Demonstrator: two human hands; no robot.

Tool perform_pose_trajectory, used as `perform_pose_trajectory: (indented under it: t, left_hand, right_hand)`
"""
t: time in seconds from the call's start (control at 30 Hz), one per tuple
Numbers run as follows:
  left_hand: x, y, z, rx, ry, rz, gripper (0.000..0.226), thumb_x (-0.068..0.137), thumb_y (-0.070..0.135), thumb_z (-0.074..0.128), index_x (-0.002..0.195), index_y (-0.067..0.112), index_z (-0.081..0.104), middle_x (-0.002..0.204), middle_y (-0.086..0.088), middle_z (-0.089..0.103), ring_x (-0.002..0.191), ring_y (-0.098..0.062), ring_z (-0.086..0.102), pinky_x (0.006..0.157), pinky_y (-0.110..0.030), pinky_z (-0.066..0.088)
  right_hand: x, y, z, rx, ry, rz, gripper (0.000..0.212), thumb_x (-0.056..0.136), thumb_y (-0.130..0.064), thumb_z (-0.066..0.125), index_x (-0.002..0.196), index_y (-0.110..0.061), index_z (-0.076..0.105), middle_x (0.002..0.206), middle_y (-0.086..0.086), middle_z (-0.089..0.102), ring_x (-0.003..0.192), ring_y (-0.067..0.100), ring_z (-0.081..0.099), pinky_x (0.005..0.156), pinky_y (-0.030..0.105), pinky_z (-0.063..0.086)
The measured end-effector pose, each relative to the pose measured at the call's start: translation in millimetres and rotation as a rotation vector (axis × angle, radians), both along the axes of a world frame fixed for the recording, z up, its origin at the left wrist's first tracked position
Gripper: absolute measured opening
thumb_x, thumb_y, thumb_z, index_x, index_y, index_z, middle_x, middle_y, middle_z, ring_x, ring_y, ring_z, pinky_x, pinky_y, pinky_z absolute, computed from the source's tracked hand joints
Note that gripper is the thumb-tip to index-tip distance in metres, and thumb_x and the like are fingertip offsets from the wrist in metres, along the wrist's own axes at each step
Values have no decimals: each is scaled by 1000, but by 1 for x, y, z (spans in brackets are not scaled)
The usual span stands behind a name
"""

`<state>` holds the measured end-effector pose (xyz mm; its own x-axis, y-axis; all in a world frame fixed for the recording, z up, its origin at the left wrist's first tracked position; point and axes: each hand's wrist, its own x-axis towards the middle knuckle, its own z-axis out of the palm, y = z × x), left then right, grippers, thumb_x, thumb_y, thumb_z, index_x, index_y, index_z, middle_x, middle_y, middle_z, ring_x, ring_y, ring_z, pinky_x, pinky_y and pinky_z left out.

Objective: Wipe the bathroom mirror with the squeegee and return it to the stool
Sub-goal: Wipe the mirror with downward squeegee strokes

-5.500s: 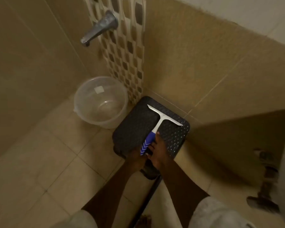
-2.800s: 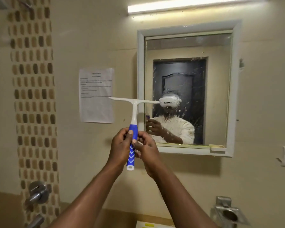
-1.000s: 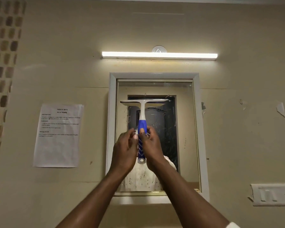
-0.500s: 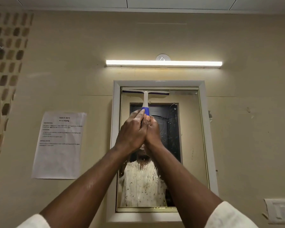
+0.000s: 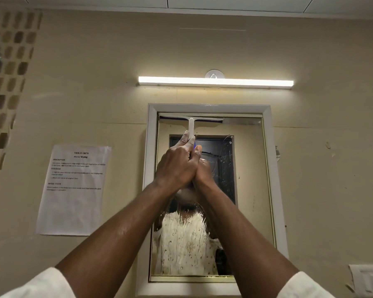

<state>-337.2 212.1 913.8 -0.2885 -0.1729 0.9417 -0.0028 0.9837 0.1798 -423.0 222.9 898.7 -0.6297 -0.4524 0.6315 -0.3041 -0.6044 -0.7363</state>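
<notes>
Head view looks up at a beige wall with the mirror [image 5: 243, 190] set in a white frame at centre. A lit tube light [image 5: 215, 81] is mounted just above the frame. A printed paper sheet [image 5: 73, 190] is stuck to the wall left of the mirror, well apart from it. A strip of brown mosaic tiles [image 5: 7, 82] runs down the far left edge, and a white switch plate [image 5: 368, 278] sits low on the right. The glass carries droplets and streaks, most densely across its lower half. Your two forearms rise from the bottom of the view and cover much of the left and centre of the glass, so the reflection behind them is largely hidden.

Your left hand [image 5: 177, 166] is closed around the squeegee [image 5: 191, 125] handle, with its index finger extended up along the white neck. Your right hand [image 5: 202, 171] is pressed against the left from the other side, its fingers wrapped around the same handle and its thumb pointing upward. Both hands grip tightly; only a small patch of blue grip shows between them.

Note the squeegee position: it is at the top left of the mirror. Its handle stands upright, long axis vertical, head uppermost. The blade bar runs horizontally along the top edge of the glass, just under the upper frame, reaching from the left frame edge to a little past the middle of the mirror. Blade contact with the glass cannot be confirmed from this angle.
</notes>
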Motion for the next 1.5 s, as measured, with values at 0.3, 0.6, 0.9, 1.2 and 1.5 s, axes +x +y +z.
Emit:
perform_pose_trajectory:
  t: [0.3, 0.6, 0.9, 1.2, 1.5]
  left_hand:
    - [-4, 0, -6, -48, -52, 123, 46, 97, 35, 45, 138, 14, 47, 144, -8, 48, 119, -24, 58, 97, -33, 46]
    - [-5, -3, -23, -31, -6, 137, 38, 98, 30, 43, 129, 12, 57, 119, -12, 67, 100, -20, 66, 85, -26, 46]
    - [-16, -8, -28, -62, 6, 283, 25, 95, 20, 53, 117, 13, 62, 99, -12, 68, 86, -21, 65, 69, -23, 45]
    - [-25, -11, -36, 243, 136, 107, 22, 87, 30, 65, 88, 8, 67, 74, -3, 63, 66, -16, 62, 60, -24, 48]
    - [-40, -16, -49, 471, -165, -53, 33, 100, 39, 31, 89, 12, 45, 68, 3, 45, 64, -12, 48, 59, -27, 34]
  right_hand:
    - [-3, -8, -14, 33, 8, 15, 35, 96, -45, 38, 90, -19, 61, 84, 10, 66, 78, 19, 66, 71, 35, 54]
    - [-4, -11, -34, 60, 135, -77, 28, 89, -42, 50, 87, -16, 61, 83, 12, 65, 87, 32, 68, 81, 47, 57]
    - [-2, -7, -57, 82, 31, -102, 38, 102, -29, 35, 91, -5, 63, 56, -4, 63, 49, 7, 60, 45, 21, 46]
    - [2, -1, -67, 63, 76, -61, 31, 99, -16, 38, 74, -9, 56, 38, -9, 51, 33, 4, 46, 37, 17, 36]
    - [-4, 1, -86, 115, 120, -124, 39, 97, -15, 32, 65, -15, 54, 37, -12, 49, 35, 3, 45, 43, 19, 35]
